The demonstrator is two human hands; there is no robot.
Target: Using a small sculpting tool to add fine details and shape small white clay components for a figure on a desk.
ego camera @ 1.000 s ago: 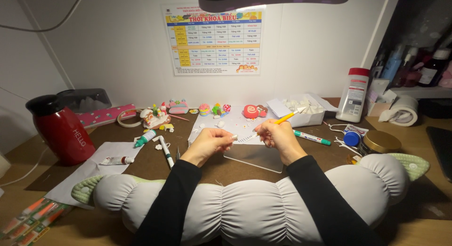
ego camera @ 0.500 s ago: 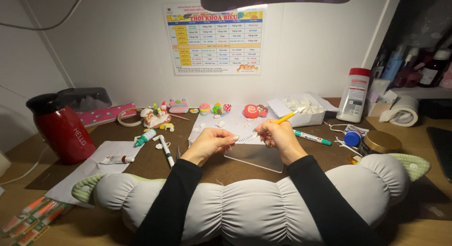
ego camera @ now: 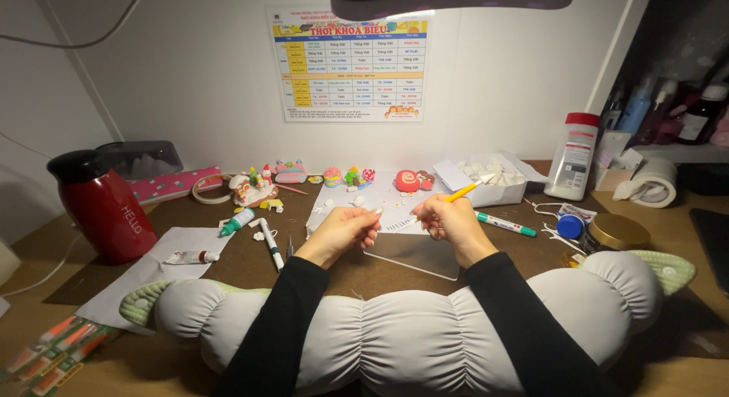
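Note:
My left hand (ego camera: pixel 343 228) and my right hand (ego camera: pixel 448 218) meet over a white sheet (ego camera: pixel 380 207) in the middle of the desk. A yellow tool with a white tip (ego camera: pixel 465 190) sticks out of my right hand, pointing up and right. The fingertips of my left hand pinch something very small; I cannot make out what it is. Both forearms in black sleeves rest on a long grey ribbed cushion (ego camera: pixel 410 329). A clear plate (ego camera: pixel 414 254) lies just under the hands.
Small coloured clay figures (ego camera: pixel 345 175) line the back of the desk. A red jug (ego camera: pixel 102 207) stands left, a green-capped marker (ego camera: pixel 505 223) and a white box (ego camera: pixel 490 178) right. Glue tubes (ego camera: pixel 235 222), a white bottle (ego camera: pixel 575 155), a gold-lidded jar (ego camera: pixel 616 231) and a paper roll (ego camera: pixel 651 183) surround them.

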